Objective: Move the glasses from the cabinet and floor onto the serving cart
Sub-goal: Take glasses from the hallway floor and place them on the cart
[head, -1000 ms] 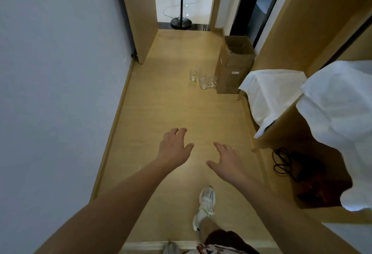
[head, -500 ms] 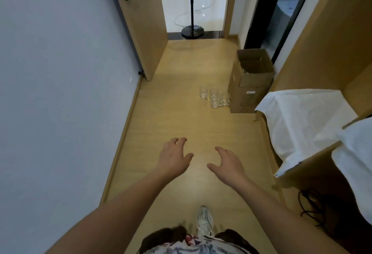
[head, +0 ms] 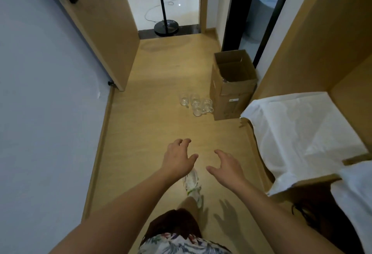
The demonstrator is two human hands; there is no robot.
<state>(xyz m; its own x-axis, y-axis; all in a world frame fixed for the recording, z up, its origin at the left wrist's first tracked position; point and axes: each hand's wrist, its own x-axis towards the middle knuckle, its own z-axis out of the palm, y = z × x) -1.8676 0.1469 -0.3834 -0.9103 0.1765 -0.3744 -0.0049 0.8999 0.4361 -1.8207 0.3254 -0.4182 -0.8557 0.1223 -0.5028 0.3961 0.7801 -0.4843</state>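
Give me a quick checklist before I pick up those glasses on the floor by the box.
1. Left hand free: ok, holds nothing.
2. Right hand free: ok, holds nothing.
3. Glasses located: ok, clustered on the floor beside the cardboard box.
4. Glasses within reach: not ok, well ahead of both hands.
5. Path to them: ok, bare floor between.
6. Serving cart in sight: cannot tell.

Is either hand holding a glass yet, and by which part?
Nothing is held. Left hand and right hand are open and short of the glasses on the floor.
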